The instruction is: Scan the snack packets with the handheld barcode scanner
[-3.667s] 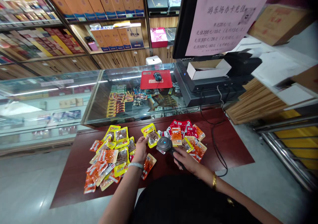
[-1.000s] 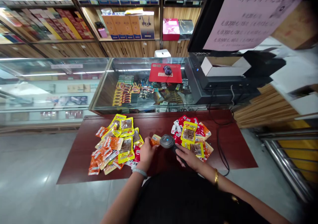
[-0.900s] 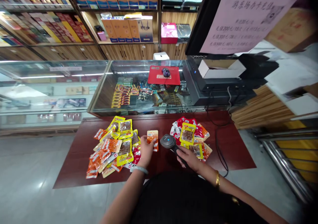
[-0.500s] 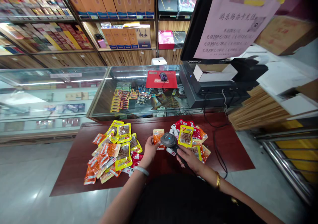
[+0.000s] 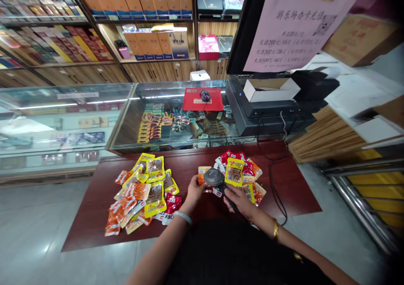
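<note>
My right hand (image 5: pixel 239 201) is wrapped round the handle of a dark barcode scanner (image 5: pixel 213 177), its head pointing to the left. Pinched in the fingers of my left hand (image 5: pixel 195 191) is an orange and cream snack packet (image 5: pixel 202 172), partly covered by the scanner head. A heap of yellow, orange and red snack packets (image 5: pixel 155 198) lies left of my left hand. Beyond my right hand is a second, smaller pile, with a yellow snack packet (image 5: pixel 234 171) on top. Both piles rest on the dark red tabletop (image 5: pixel 91 217).
A glass display case (image 5: pixel 126 144) stands behind the table, with a red mouse pad (image 5: pixel 189 102) and a mouse (image 5: pixel 205 95) on top. A monitor (image 5: pixel 243 32) with a pink notice rises at the right. A black cable (image 5: pixel 274 188) loops across the table's right side.
My left hand and the packet have shifted slightly right, further under the scanner head. The scanner stays almost in place in my right hand. The whole view has shifted a little.
</note>
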Available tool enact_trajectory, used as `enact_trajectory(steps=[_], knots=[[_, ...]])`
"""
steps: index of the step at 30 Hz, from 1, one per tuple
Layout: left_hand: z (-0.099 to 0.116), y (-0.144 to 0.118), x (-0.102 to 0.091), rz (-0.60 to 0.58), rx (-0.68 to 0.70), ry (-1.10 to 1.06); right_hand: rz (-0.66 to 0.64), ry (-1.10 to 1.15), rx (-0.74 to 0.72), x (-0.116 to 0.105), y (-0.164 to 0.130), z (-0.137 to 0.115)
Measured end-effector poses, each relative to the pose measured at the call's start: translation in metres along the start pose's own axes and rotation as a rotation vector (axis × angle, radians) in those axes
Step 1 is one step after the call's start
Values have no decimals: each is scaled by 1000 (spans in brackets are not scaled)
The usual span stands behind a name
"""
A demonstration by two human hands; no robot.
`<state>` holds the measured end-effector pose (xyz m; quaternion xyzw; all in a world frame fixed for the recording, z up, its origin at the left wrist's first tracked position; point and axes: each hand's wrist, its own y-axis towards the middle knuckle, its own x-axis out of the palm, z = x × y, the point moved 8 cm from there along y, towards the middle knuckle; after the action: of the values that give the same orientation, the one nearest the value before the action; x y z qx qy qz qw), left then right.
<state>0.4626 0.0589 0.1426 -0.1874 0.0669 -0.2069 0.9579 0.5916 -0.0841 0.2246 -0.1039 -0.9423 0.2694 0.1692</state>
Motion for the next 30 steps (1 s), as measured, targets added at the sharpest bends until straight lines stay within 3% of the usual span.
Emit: enact_trajectory(steps=[5, 7, 9, 11, 15, 17, 20, 24, 30], knots=[[4, -3, 40, -109, -30, -136, 13, -5, 23, -5, 0, 12], [8, -7, 39, -134, -8, -92, 3, -16, 34, -4, 1, 16], [9, -14, 20, -133, 3, 13, -26, -25, 46, 1, 2, 17], [4, -26, -14, -96, 9, 182, -63, -37, 64, 8, 4, 19], [-8, -62, -99, 185, 27, 833, -159, -101, 126, 32, 12, 28], [-15, -81, -126, 296, 5, 1090, -208, -132, 148, 47, 19, 36], [-26, -100, -141, 344, -24, 1318, -280, -163, 169, 69, 29, 53], [-32, -107, -141, 320, -22, 1429, -346, -195, 189, 91, 38, 73], [-30, -107, -146, 331, -20, 1424, -347, -232, 201, 94, 36, 77]])
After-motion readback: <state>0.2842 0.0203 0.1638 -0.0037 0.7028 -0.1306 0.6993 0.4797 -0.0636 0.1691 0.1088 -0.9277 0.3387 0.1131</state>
